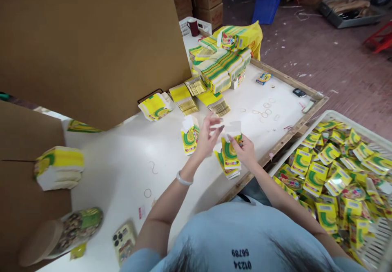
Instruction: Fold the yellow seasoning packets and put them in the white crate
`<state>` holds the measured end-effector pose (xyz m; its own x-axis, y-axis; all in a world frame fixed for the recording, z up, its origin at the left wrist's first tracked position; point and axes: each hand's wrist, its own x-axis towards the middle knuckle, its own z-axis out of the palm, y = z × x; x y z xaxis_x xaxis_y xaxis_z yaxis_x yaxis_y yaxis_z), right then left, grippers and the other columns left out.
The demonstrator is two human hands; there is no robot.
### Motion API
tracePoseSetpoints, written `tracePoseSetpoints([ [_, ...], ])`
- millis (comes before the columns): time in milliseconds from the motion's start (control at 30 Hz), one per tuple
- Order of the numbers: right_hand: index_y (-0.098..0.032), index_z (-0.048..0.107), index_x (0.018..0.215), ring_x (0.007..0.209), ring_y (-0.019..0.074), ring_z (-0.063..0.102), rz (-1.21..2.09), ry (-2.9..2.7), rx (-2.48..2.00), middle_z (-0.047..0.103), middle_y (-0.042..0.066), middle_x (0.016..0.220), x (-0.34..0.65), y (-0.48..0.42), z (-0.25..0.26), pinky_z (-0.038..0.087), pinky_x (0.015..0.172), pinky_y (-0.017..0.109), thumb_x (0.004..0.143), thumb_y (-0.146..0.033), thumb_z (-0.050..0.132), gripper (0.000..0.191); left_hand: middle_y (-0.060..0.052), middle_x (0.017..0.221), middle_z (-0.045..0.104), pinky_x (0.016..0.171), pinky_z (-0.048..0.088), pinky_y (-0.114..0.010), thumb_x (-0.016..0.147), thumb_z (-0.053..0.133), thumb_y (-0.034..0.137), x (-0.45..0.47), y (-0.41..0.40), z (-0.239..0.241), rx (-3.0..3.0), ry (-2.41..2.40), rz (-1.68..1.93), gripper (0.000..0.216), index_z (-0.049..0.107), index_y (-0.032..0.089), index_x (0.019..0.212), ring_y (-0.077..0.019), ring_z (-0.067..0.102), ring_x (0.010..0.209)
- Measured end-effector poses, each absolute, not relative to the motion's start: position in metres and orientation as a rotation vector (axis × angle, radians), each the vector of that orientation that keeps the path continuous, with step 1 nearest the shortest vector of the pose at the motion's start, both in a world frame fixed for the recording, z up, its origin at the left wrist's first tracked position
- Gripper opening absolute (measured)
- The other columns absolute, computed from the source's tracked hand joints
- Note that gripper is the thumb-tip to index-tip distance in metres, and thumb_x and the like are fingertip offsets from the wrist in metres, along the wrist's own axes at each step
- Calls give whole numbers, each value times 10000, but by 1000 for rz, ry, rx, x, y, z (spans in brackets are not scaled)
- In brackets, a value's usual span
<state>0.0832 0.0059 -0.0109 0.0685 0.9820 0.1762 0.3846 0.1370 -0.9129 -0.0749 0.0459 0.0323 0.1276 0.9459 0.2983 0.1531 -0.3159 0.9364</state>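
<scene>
My right hand [246, 151] pinches a yellow and green packet [230, 152] with a white top, held upright above a small stack of the same packets [228, 170] on the white table [128, 161]. My left hand [209, 135] hovers just left of it with fingers spread and empty, a pale bracelet on its wrist. Another upright packet [190, 136] stands just left of that hand.
A pile of bundled packets [220, 65] lies at the table's far end. A white basket [352, 121] of filled packets stands at the right. Brown cardboard sheets [92, 43] rise on the left. A bundle [58, 168], a phone [123, 241], a jar [61, 235] and loose rubber bands [266, 110] lie about.
</scene>
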Motion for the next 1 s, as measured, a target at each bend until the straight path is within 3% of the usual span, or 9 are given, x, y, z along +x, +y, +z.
tracePoseSetpoints([
  [67, -209, 611, 912, 594, 145, 580, 822, -1376, -1337, 674, 4, 702, 84, 3, -6, 452, 567, 252, 975, -547, 514, 357, -74, 1005, 672, 718, 514, -255, 976, 573, 560, -67, 20, 26, 1566, 1122, 1208, 396, 630, 185, 1092, -169, 650, 893],
  [167, -237, 514, 861, 503, 126, 480, 772, -1329, -1325, 544, -59, 598, 80, -3, -3, 392, 519, 250, 935, -536, 591, 318, -9, 759, 559, 649, 440, -262, 1036, 462, 519, -53, -17, 16, 1577, 1266, 1178, 424, 575, 185, 801, -140, 537, 709],
  [367, -249, 463, 979, 559, 138, 493, 694, -1184, -1336, 509, -70, 667, 66, -12, -4, 414, 553, 263, 959, -548, 570, 318, -1, 720, 515, 644, 408, -283, 1067, 424, 409, -44, -36, 10, 1723, 1358, 1264, 399, 513, 207, 734, -148, 493, 670],
  [533, -234, 541, 949, 618, 170, 558, 691, -1304, -1356, 597, -14, 697, 66, -13, 2, 429, 621, 296, 1024, -517, 412, 320, -30, 794, 601, 661, 462, -286, 1080, 389, 333, -53, -34, 6, 2020, 1355, 1231, 297, 574, 202, 888, -163, 572, 719],
  [667, -249, 494, 952, 603, 170, 559, 769, -1310, -1303, 575, -34, 694, 67, -15, 8, 415, 596, 286, 1011, -527, 443, 288, -103, 1042, 679, 771, 545, -318, 1085, 341, 301, -55, -36, 5, 2162, 1319, 1207, 283, 591, 181, 1141, -194, 671, 929],
  [833, -265, 452, 886, 559, 164, 513, 813, -1297, -1337, 518, -53, 635, 67, -18, 8, 389, 566, 282, 1014, -528, 439, 293, -112, 1080, 681, 831, 570, -337, 1077, 360, 290, -56, -38, 7, 2156, 1287, 1186, 288, 592, 193, 1217, -207, 680, 977],
  [933, -263, 504, 937, 622, 184, 565, 816, -1345, -1327, 576, -14, 698, 70, -22, 4, 432, 595, 297, 1032, -532, 353, 323, -164, 1290, 616, 1029, 527, -457, 1054, 422, 395, -53, -43, 4, 2107, 1263, 1247, 386, 518, 206, 1376, -276, 598, 1241],
  [1000, -260, 563, 1020, 763, 222, 638, 811, -1412, -1300, 639, 37, 800, 71, -26, 1, 498, 685, 334, 1038, -535, 262, 408, -203, 1514, 451, 1165, 415, -555, 1013, 485, 498, -49, -49, 0, 1986, 1216, 1315, 600, 356, 223, 1530, -340, 398, 1474],
])
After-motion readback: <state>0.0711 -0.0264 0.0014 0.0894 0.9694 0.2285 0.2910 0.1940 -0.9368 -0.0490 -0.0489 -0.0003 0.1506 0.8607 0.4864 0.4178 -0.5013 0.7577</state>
